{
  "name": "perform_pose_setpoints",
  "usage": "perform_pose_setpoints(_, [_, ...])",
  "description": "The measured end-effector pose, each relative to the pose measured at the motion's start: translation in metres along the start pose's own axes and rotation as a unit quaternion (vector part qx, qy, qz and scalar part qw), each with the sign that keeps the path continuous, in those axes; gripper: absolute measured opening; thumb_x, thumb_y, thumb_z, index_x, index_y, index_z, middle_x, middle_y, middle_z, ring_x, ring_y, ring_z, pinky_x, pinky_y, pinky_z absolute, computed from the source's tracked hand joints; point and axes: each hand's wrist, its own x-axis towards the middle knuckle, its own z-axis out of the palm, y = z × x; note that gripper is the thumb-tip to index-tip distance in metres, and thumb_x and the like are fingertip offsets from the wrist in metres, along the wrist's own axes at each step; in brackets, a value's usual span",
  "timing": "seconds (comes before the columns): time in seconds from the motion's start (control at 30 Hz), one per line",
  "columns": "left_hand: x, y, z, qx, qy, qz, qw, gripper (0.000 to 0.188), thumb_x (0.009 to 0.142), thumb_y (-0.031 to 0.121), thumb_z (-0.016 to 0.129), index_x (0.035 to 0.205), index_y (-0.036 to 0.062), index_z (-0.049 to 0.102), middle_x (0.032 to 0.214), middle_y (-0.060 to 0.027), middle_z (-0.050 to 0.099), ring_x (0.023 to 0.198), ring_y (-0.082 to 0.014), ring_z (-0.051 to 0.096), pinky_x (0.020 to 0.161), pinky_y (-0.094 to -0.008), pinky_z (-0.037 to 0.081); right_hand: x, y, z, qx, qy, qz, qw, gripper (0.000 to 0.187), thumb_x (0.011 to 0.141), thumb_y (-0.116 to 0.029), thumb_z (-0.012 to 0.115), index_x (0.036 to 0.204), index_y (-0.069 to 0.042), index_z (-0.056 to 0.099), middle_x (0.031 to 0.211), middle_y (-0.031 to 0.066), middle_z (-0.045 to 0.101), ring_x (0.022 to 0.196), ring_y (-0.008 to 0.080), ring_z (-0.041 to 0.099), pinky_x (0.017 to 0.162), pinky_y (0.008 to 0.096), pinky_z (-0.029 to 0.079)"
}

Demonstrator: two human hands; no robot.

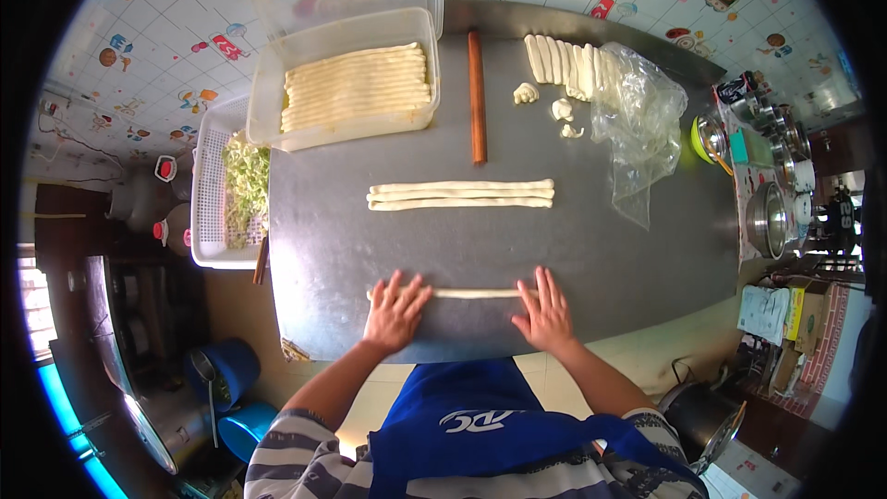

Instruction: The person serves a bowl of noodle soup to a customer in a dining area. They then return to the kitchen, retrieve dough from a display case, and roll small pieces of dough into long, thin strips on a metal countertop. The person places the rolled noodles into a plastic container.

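While touching strip (476, 294) near both ends with left hand (394, 320) and right hand (548, 322); runs crosswise between fingers, equally near both; fingers slightly apart, flat, unclamped

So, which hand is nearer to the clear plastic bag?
Right. The right hand is at the right end of the dough strip, below and left of the plastic bag in the picture; the left hand, at the left end, lies farther left.
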Motion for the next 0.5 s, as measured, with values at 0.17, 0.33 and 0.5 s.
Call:
perform_pose_setpoints(0.17, [0.1,-0.06,-0.049,0.002,0.086,-0.082,0.993,0.056,0.088,0.034,0.055,0.138,0.0105,0.042,0.149,-0.0073,0.032,0.139,-0.0226,0.026,0.109,-0.0461,0.025,0.093,0.041,-0.013,-0.009,0.077,0.082,0.994,0.048,0.085,-0.034,0.061,0.128,-0.013,0.051,0.132,0.0161,0.045,0.112,0.0361,0.047,0.096,0.0472,0.037])
perform_pose_setpoints(0.33, [0.058,-0.068,-0.022,-0.09,0.155,-0.024,0.983,0.027,0.08,0.015,0.062,0.106,0.0086,0.058,0.114,-0.0057,0.057,0.111,-0.0238,0.052,0.096,-0.0417,0.039,0.077,0.051,0.0,0.109,0.147,0.045,0.982,0.025,0.077,-0.011,0.071,0.098,-0.011,0.059,0.11,0.0073,0.056,0.102,0.0295,0.053,0.088,0.042,0.042])
perform_pose_setpoints(0.5, [0.091,-0.09,-0.038,-0.074,0.208,-0.041,0.975,0.017,0.078,0.009,0.06,0.094,0.0098,0.057,0.091,-0.0045,0.057,0.087,-0.0248,0.054,0.082,-0.0396,0.042,0.113,0.071,-0.012,0.141,0.145,0.039,0.979,0.022,0.072,-0.01,0.073,0.09,-0.01,0.061,0.096,0.0063,0.057,0.094,0.0281,0.054,0.081,0.0402,0.043])
